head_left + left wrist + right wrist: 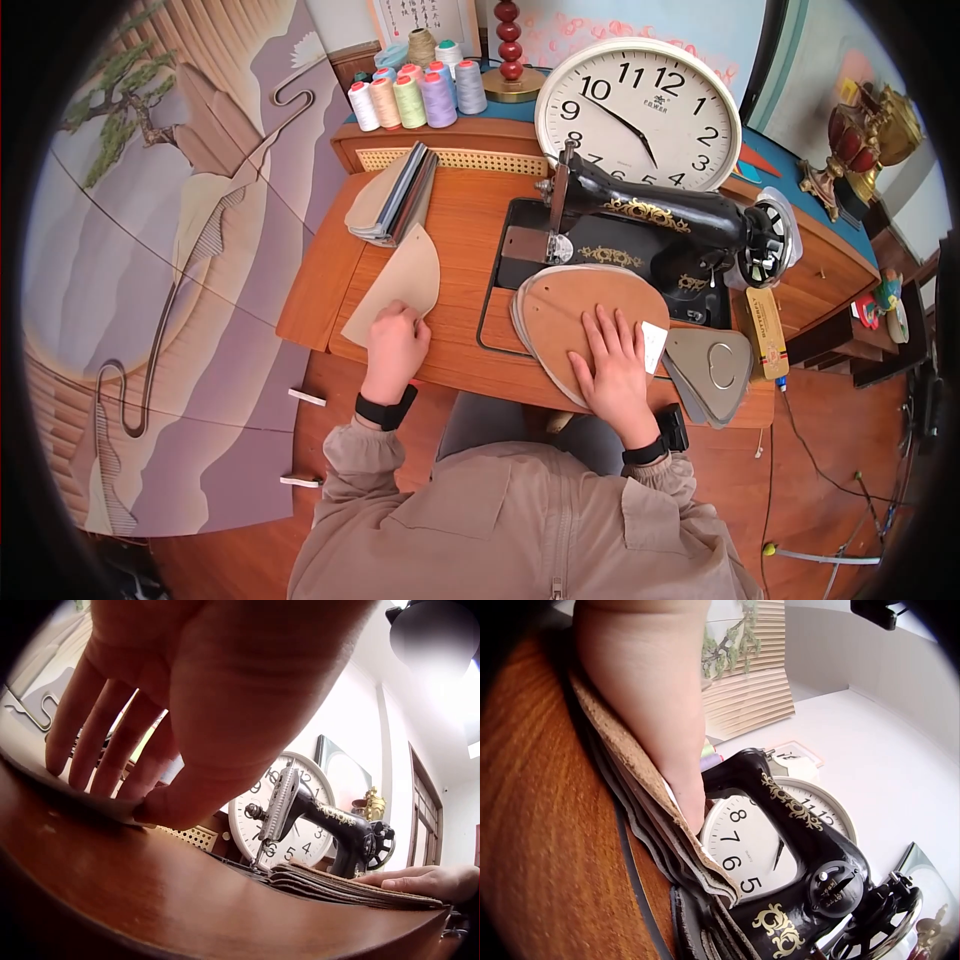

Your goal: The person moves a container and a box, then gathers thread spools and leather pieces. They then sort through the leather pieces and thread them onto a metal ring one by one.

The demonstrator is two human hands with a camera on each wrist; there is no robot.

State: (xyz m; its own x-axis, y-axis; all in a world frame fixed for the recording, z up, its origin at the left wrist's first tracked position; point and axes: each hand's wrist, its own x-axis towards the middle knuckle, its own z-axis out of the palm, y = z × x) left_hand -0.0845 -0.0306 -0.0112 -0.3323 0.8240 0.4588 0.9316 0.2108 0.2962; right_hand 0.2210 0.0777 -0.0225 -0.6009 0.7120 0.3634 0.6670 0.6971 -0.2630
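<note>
My left hand [395,345] pinched the beige piece [405,275] at its near edge, the fingers curled over it and the thumb against the rim, while the piece lay on the left part of the wooden table [465,235], its small hole pointing away from me; my right hand [617,375] lay flat with fingers spread, pressing on the top of the brown stack [560,315], whose layers showed at the side, with a white label [654,345] just beside my fingers; to the right of that stack the olive-grey pieces [710,365] lay fanned near the table's edge, a curved outline on the uppermost; beyond the beige piece stood a bundle of folded pieces [395,195], its near end close to the beige tip, and behind the brown stack was the black sewing machine [645,205], with the round clock [630,110] leaning behind it
</note>
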